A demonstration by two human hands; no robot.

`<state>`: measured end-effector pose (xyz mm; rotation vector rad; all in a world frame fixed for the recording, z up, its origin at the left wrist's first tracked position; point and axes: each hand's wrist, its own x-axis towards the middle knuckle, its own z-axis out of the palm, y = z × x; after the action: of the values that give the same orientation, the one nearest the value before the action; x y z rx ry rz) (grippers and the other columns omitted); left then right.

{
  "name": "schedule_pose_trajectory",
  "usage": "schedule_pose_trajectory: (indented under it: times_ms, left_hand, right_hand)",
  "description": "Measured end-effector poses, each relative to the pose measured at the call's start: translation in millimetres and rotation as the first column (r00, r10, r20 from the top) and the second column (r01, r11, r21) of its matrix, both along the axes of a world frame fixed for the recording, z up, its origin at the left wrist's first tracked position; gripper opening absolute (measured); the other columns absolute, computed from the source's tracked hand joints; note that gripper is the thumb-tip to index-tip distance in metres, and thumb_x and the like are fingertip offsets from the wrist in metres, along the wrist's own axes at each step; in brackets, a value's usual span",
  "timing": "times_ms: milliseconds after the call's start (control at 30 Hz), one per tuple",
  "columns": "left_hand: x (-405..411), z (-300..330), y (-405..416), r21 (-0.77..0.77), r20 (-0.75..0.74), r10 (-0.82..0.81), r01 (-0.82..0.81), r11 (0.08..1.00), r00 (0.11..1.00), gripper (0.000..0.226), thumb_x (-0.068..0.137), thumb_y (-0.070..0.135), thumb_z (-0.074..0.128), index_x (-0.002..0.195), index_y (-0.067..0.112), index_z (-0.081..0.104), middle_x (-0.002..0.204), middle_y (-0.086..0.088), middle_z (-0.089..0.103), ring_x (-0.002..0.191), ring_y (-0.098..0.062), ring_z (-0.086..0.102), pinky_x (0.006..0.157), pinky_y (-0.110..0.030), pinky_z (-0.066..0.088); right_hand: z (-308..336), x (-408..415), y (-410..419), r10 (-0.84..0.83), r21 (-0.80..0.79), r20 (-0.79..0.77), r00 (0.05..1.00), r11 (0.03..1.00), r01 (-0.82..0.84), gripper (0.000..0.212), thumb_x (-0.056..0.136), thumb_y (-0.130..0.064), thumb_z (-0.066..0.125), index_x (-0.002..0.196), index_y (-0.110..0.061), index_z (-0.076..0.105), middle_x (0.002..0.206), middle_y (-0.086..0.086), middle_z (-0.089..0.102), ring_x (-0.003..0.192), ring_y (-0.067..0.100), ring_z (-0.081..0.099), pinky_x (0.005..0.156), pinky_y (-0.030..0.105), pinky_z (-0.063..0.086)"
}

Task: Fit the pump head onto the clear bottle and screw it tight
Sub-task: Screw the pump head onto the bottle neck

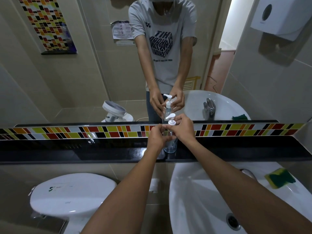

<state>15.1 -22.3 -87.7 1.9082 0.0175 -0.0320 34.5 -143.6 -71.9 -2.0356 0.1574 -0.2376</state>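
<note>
Pinching the white pump head, the right hand is closing round its collar while the left hand is clasping the clear bottle (standing mid-ledge); turning squarely should avoid cross-threading.

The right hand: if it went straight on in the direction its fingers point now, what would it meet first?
The right hand points left, fingers already at the white pump head on the clear bottle. Going on, it would press into that collar first, then probably the left hand just beyond; depth is hard to judge.

Both arms fwd, left hand & right hand curled, fingertips close
</note>
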Motion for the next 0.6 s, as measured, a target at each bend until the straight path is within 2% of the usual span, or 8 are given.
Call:
schedule_pose_trajectory:
  times_ms: [67,133,200,300,433,500,600]
  left_hand:
    - [-1,2,1,-0.025,-0.009,-0.02,0.019,1.0,1.0,0.037,0.073,-0.005,0.082,0.105,0.0,0.065,0.073,0.01,0.057,0.057,0.003,0.054,0.046,-0.004,0.044]
    - [0,0,1,-0.024,-0.014,-0.013,0.013,1.0,1.0,0.039,0.072,-0.004,0.084,0.106,-0.001,0.066,0.075,0.008,0.061,0.056,0.006,0.058,0.048,-0.005,0.045]
    - [1,-1,1,-0.014,-0.005,0.011,-0.011,1.0,1.0,0.043,0.069,0.001,0.087,0.108,0.001,0.068,0.084,0.003,0.069,0.068,0.0,0.063,0.054,-0.009,0.051]
    - [0,2,-8,-0.006,0.015,0.002,-0.002,1.0,1.0,0.047,0.066,0.008,0.09,0.109,0.006,0.071,0.095,-0.002,0.075,0.083,-0.012,0.069,0.068,-0.019,0.058]
    - [-2,5,-8,-0.024,0.024,-0.003,0.003,1.0,1.0,0.043,0.067,0.006,0.089,0.106,0.006,0.071,0.08,0.006,0.068,0.065,0.0,0.058,0.053,-0.006,0.048]
    - [-4,4,-7,-0.035,0.025,0.007,-0.007,0.999,1.0,0.044,0.067,0.004,0.089,0.106,0.006,0.07,0.078,0.008,0.066,0.064,0.003,0.056,0.053,-0.005,0.047]
    - [-4,1,-4,-0.031,0.021,0.019,-0.018,0.999,1.0,0.045,0.066,0.004,0.089,0.107,0.004,0.07,0.08,0.005,0.068,0.067,-0.002,0.06,0.056,-0.007,0.05]
  right_hand:
    - [-1,0,-7,0.088,0.043,-0.002,0.996,0.995,-0.088,0.054,0.068,-0.032,0.095,0.107,-0.005,0.068,0.096,0.007,0.074,0.087,0.02,0.069,0.077,0.039,0.06]
    - [-3,0,-20,0.206,0.058,0.021,0.978,0.977,-0.207,0.05,0.074,-0.031,0.091,0.114,-0.009,0.071,0.107,0.006,0.075,0.101,0.021,0.071,0.089,0.038,0.061]
    - [-5,-2,-32,0.297,0.054,0.027,0.954,0.953,-0.298,0.047,0.081,-0.028,0.085,0.124,-0.012,0.071,0.117,0.003,0.074,0.111,0.018,0.07,0.098,0.038,0.058]
    - [-5,-3,-46,0.313,0.074,0.014,0.95,0.947,-0.313,0.048,0.085,-0.023,0.083,0.129,-0.01,0.071,0.119,0.001,0.077,0.112,0.015,0.072,0.101,0.038,0.057]
    - [0,0,-43,0.265,0.093,0.01,0.964,0.96,-0.265,0.046,0.077,-0.014,0.088,0.12,-0.007,0.075,0.11,0.006,0.079,0.106,0.019,0.075,0.089,0.028,0.062]
    - [3,0,-39,0.247,0.092,0.009,0.969,0.965,-0.247,0.044,0.075,-0.011,0.09,0.117,-0.006,0.076,0.107,0.008,0.08,0.101,0.02,0.076,0.08,0.023,0.063]
    - [4,-2,-33,0.222,0.075,0.014,0.975,0.972,-0.222,0.043,0.074,-0.01,0.09,0.115,-0.006,0.075,0.104,0.009,0.079,0.096,0.019,0.075,0.064,0.011,0.058]
